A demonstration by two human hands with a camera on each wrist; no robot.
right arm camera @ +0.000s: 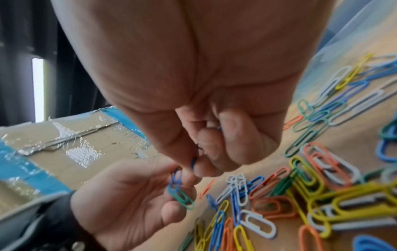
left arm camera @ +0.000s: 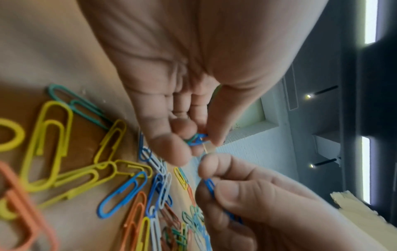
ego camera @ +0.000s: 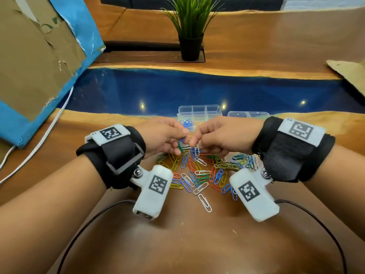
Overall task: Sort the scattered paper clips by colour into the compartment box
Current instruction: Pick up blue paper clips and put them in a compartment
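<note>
Blue clip, pinched in right hand; left hand pinches green clip hooked with another blue; both held above the pile. Box lies just beyond the hands, its blue compartment nearest the left.

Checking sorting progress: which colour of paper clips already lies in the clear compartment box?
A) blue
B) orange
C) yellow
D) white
A: the head view shows only blue clips in a near compartment of the clear box; the compartments seen beyond it look empty.
</note>
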